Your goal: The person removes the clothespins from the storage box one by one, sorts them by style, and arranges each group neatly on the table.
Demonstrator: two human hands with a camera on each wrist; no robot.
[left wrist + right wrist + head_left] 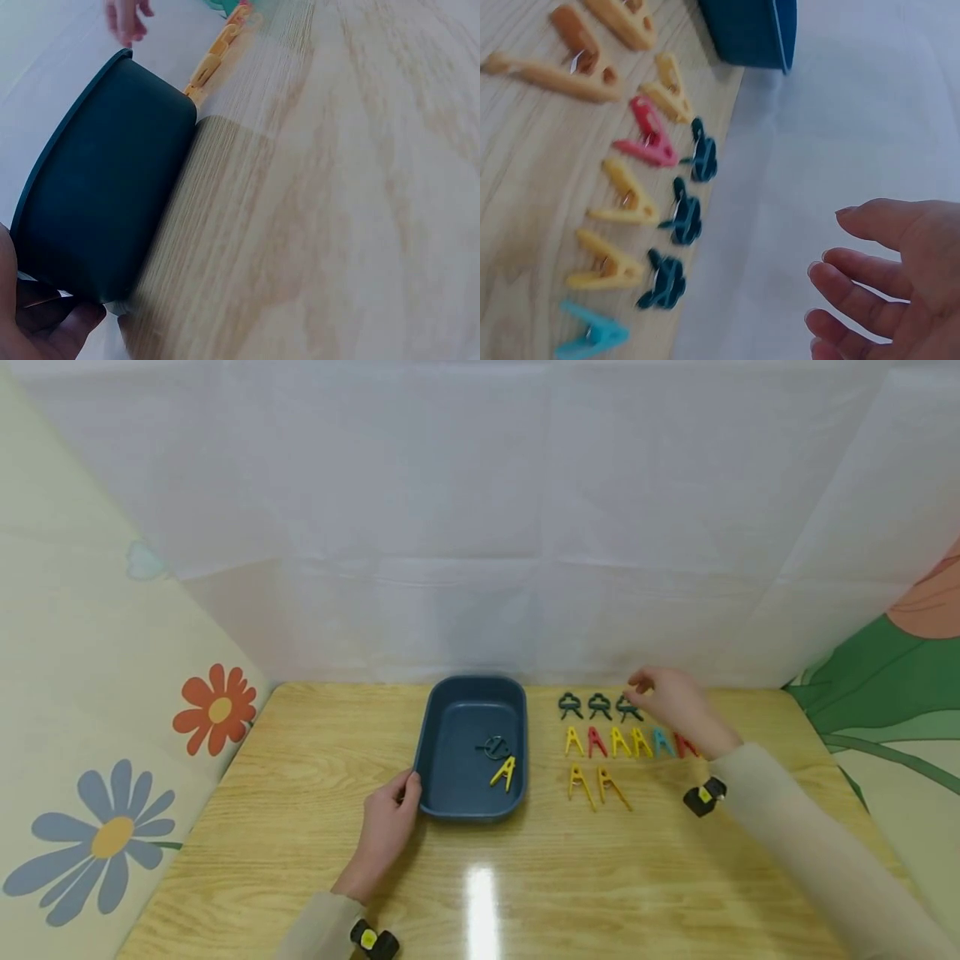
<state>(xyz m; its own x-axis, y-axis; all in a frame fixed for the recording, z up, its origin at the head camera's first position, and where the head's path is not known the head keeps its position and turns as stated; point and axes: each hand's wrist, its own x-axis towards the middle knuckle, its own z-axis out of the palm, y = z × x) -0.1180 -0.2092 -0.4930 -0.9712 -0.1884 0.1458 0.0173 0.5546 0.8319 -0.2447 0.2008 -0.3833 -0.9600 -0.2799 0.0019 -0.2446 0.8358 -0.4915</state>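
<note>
My left hand [388, 827] grips the near left rim of a dark blue plastic basin [426, 760]. In the left wrist view its fingers [79, 322] curl against the basin's lower end. Inside lie a dark green clip [496, 747] and a yellow clothespin [507, 772]. Holding nothing, my right hand [675, 703] hovers by the right end of a row of three dark green clips [599, 705]. Its fingers are loosely bent and apart in the right wrist view. Below those clips runs a row of small clothespins: yellow ones [619, 742], red ones [596, 742] and a blue one [663, 742].
Two larger orange-yellow clothespins [577, 783] make a third row, nearest me. The light wood table [315, 752] ends at the back against a hanging white sheet [375, 610]. Flower-patterned walls [90, 710] stand on both sides.
</note>
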